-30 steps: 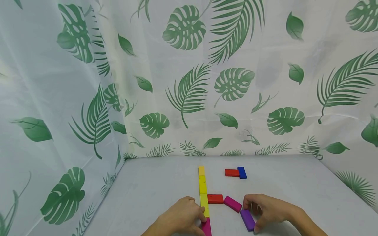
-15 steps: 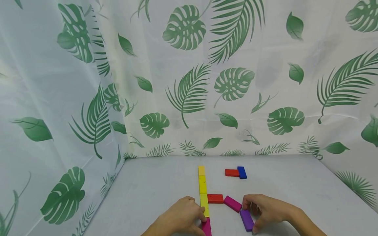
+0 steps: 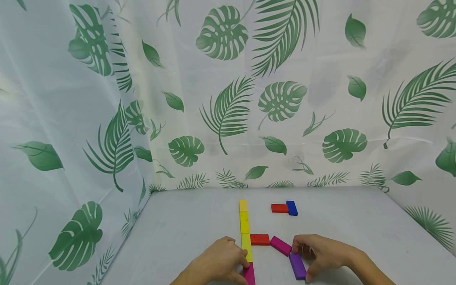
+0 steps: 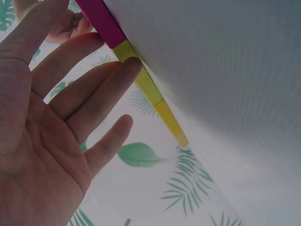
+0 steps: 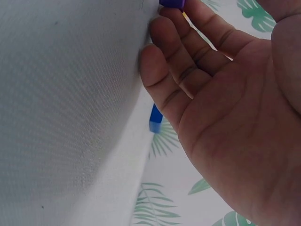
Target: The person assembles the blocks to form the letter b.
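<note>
while the head view looks down on the white table [image 3: 185, 221], the right hand [image 3: 322, 251] pinches the purple block [image 3: 298, 266] between bent fingers at its far end and the thumb at its near end. this block lies just beside the slanted pink block [image 3: 280, 246]; whether they touch, i cannot tell. near the other end of the slanted one is a red block [image 3: 260, 239], which touches the row of yellow blocks [image 3: 244, 222]. the left hand [image 3: 221, 261] is along the near part of this row, where the end pink block [image 3: 249, 274] continues it. farther back, a second red block [image 3: 279, 208] touches a blue block [image 3: 291, 208]. behind hangs a cloth [image 3: 228, 99] with green leaves.

in the left wrist view, the left fingers [image 4: 106, 94] are spread and almost straight, with their tips against the end pink block and the yellow blocks.

in the right wrist view, the right fingers [image 5: 174, 49] are a little bent, and the purple block is at their tips, cut by the top border.
</note>
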The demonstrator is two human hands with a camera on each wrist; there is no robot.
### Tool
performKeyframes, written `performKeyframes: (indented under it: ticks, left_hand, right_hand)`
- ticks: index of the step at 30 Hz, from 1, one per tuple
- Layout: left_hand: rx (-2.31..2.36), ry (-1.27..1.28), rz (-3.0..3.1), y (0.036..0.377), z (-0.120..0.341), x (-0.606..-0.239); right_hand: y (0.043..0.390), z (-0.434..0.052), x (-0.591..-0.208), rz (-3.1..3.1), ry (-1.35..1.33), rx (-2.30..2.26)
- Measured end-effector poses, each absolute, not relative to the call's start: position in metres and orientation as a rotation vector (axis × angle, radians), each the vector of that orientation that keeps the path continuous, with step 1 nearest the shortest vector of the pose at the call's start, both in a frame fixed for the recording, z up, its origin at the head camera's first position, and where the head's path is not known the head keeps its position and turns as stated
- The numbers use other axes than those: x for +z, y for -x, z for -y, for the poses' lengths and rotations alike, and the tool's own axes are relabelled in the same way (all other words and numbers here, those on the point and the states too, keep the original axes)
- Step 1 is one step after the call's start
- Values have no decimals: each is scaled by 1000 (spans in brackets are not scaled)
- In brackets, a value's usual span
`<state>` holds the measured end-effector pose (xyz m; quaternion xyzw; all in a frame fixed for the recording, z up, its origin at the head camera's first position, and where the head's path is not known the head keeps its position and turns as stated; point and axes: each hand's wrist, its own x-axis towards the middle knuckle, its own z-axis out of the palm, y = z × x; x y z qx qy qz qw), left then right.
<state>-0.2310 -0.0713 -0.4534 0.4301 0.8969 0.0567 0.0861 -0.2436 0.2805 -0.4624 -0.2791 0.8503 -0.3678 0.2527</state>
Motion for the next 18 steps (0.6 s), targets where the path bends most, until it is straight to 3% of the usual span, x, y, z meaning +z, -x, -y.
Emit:
performKeyframes:
  ticks: [18]
  left_hand:
    - [172,-1269,-2673,231,72,-453]
  right_hand:
    - [244,-279,-464,-2310,823,-1011]
